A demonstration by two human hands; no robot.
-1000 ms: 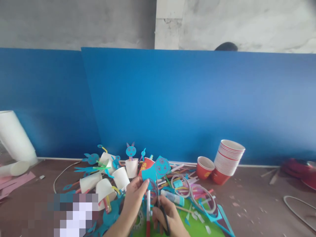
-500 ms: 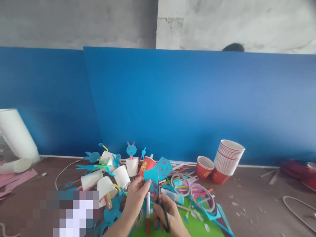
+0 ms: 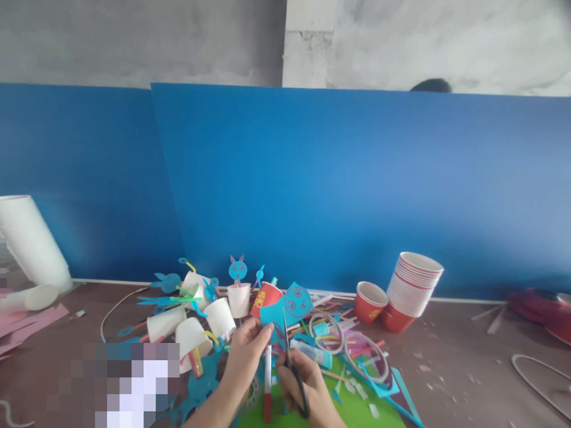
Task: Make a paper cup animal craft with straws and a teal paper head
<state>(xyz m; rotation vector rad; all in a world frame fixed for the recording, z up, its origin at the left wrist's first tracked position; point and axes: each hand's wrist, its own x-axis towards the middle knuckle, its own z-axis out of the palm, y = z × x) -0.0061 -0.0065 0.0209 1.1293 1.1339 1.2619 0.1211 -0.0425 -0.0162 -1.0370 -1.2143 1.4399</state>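
Note:
My left hand (image 3: 250, 351) pinches a piece of blue paper (image 3: 274, 315) by its lower left edge. A round face with eyes and a mouth is drawn on the right part of that paper. My right hand (image 3: 306, 380) is closed on black-handled scissors (image 3: 286, 339), whose blades point up against the paper beside the drawn face. Under my hands lie a green sheet (image 3: 348, 410) and a white and red marker (image 3: 267, 386). A glue tube (image 3: 314, 353) is just beyond my right hand.
White cups (image 3: 191, 339) with blue paper figures crowd the left. A stack of cups (image 3: 413, 285) and a red cup (image 3: 370, 302) stand at right. Tape rings (image 3: 366, 359) and straws lie between. A blue partition (image 3: 289, 178) rises behind; the top of a person's head (image 3: 432, 85) shows over it.
The scissors have shifted slightly against the paper. Both hands keep nearly the same place and hold. The head behind the partition has moved a little right.

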